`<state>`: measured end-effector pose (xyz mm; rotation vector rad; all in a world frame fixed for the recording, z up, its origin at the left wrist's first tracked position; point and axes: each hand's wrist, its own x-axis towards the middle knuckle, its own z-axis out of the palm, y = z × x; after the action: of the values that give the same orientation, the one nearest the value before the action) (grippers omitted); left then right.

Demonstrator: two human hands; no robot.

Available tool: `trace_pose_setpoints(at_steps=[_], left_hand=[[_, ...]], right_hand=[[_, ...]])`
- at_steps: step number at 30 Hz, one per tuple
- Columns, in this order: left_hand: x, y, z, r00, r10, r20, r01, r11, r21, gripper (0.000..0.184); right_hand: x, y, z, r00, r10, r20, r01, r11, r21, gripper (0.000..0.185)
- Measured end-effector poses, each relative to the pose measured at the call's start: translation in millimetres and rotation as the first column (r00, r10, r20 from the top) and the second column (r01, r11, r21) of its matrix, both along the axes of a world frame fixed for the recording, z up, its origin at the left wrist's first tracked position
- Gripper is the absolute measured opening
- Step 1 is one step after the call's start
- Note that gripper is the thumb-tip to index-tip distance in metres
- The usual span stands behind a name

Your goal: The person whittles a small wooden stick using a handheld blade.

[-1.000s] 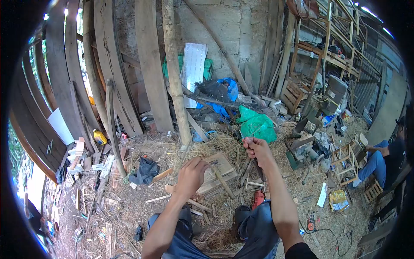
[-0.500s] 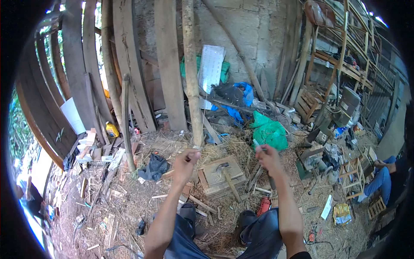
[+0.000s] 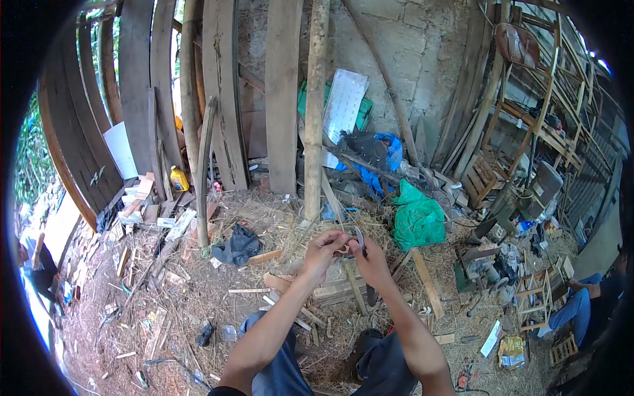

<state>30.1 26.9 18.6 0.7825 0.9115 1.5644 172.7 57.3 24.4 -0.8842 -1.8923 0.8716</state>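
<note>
My left hand (image 3: 321,254) is closed, fingertips pinched together close to my right hand, on something too small to make out. In my right hand (image 3: 372,263) is a knife (image 3: 360,239), its short blade pointing up between the two hands and its dark end showing below the fist. Both hands nearly touch in front of the wooden block (image 3: 335,290), which they partly cover. A wooden handle (image 3: 355,288) lies across that block.
A green bag (image 3: 419,221) lies beyond my right hand. An upright pole (image 3: 316,119) stands ahead. A dark bag (image 3: 236,245) and wood scraps lie to the left. A seated person (image 3: 578,307) is at the right edge, beside a small wooden frame (image 3: 533,300); another person (image 3: 43,267) is at far left.
My hands were apart and have come together in the middle. The view has turned left, so surroundings appear shifted right. A wooden strip right of the block now shows.
</note>
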Motion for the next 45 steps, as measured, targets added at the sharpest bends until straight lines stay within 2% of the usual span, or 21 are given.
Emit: trace_pose_setpoints(at_steps=[4, 10, 13, 14, 15, 16, 20, 22, 23, 25, 26, 28, 29, 31, 35, 37, 38, 40, 42, 43, 45], left_hand=[[-2.6, -1.1, 1.2, 0.998, 0.034, -0.05, -0.036, 0.998, -0.046, 0.016], [1.9, -0.3, -6.5, 0.997, -0.028, 0.076, 0.035, 0.995, -0.093, 0.016], [1.3, -3.2, -0.3, 0.993, 0.013, -0.121, -0.024, 0.996, -0.091, 0.016], [-2.2, -7.4, 1.3, 0.843, 0.073, -0.534, -0.068, 0.997, 0.03, 0.015], [-4.7, -13.7, 4.3, 0.528, 0.16, -0.834, -0.056, 0.986, 0.154, 0.014], [-5.4, -19.2, 7.5, 0.441, 0.184, -0.878, -0.043, 0.982, 0.184, 0.013], [-3.8, -35.0, 28.5, 0.427, 0.29, -0.856, 0.042, 0.94, 0.34, 0.016], [-11.7, -28.9, 36.2, 0.192, 0.705, -0.682, 0.08, 0.681, 0.727, 0.018], [-15.9, -26.8, 40.6, 0.195, 0.702, -0.685, 0.087, 0.683, 0.725, 0.018], [-26.8, -24.6, 47.6, -0.064, 0.767, -0.638, 0.062, 0.641, 0.765, 0.012], [-37.0, -22.2, 40.2, -0.06, 0.769, -0.637, 0.066, 0.639, 0.766, 0.012], [-55.3, -17.2, 16.0, -0.043, 0.562, -0.826, 0.161, 0.82, 0.549, 0.012], [-56.3, -17.1, 6.1, -0.041, 0.562, -0.826, 0.168, 0.819, 0.549, 0.012], [-54.7, -19.4, 1.4, 0.204, 0.239, -0.949, 0.103, 0.959, 0.263, 0.019], [-40.8, -20.8, 5.0, 0.267, 0.187, -0.946, -0.011, 0.982, 0.191, 0.017], [-33.9, -18.7, 13.5, 0.46, 0.199, -0.865, -0.058, 0.979, 0.194, 0.017], [-29.5, -17.2, 13.5, 0.452, 0.202, -0.869, -0.055, 0.979, 0.199, 0.017], [-19.4, -12.4, 12.6, 0.693, 0.219, -0.686, -0.062, 0.967, 0.246, 0.018], [-12.1, -12.5, 16.2, 0.73, 0.134, -0.67, -0.013, 0.983, 0.183, 0.018], [-8.0, -14.8, 18.2, 0.762, 0.051, -0.645, 0.029, 0.993, 0.113, 0.018], [4.4, -17.9, 20.3, 0.762, 0.059, -0.644, 0.064, 0.984, 0.166, 0.017]], right_hand=[[-1.6, -3.2, 6.6, 0.997, -0.047, 0.058, 0.045, 0.999, 0.029, 0.028], [-0.6, -2.9, 4.4, 0.999, -0.003, 0.04, 0.005, 0.999, -0.047, 0.021], [5.7, -4.7, 16.3, 0.996, 0.023, 0.085, -0.024, 1.0, 0.015, 0.019], [8.8, -2.1, 15.4, 0.996, 0.021, 0.083, -0.023, 1.0, 0.021, 0.019], [12.3, 0.9, 11.5, 0.992, 0.0, 0.128, -0.001, 1.0, 0.008, 0.018], [15.6, 4.7, 9.8, 0.985, -0.022, 0.173, 0.023, 1.0, -0.004, 0.017], [30.4, 12.4, 5.1, 0.942, -0.015, 0.336, 0.052, 0.994, -0.1, 0.015], [38.4, 15.5, -2.6, 0.921, -0.014, 0.388, 0.007, 1.0, 0.021, 0.013], [42.2, 17.0, -5.6, 0.922, -0.019, 0.386, 0.013, 1.0, 0.017, 0.013], [48.8, 19.9, -8.8, 0.928, 0.052, 0.37, -0.043, 0.999, -0.032, 0.012], [51.8, 21.6, -8.0, 0.928, 0.046, 0.369, -0.037, 0.999, -0.031, 0.012], [57.9, 24.2, -6.6, 0.957, 0.07, 0.281, -0.041, 0.993, -0.108, 0.015], [62.5, 27.8, -7.7, 0.958, 0.064, 0.278, -0.035, 0.994, -0.108, 0.015], [69.2, 36.7, -4.7, 0.97, -0.013, 0.243, -0.015, 0.993, 0.114, 0.018], [72.6, 43.9, 6.8, 0.973, -0.232, 0.014, 0.228, 0.964, 0.137, 0.017], [74.0, 47.6, 9.9, 0.979, -0.186, -0.084, 0.183, 0.982, -0.045, 0.019], [73.8, 45.3, 8.2, 0.985, -0.091, -0.145, 0.061, 0.978, -0.201, 0.02], [57.2, 36.2, 13.1, 0.975, 0.005, -0.224, -0.049, 0.98, -0.191, 0.018], [42.5, 24.1, 20.8, 0.951, 0.092, -0.295, -0.15, 0.972, -0.182, 0.017], [36.2, 16.3, 27.5, 0.929, 0.144, -0.342, -0.248, 0.927, -0.281, 0.016], [28.3, 8.8, 29.0, 0.9, 0.173, -0.399, -0.335, 0.861, -0.382, 0.015]])
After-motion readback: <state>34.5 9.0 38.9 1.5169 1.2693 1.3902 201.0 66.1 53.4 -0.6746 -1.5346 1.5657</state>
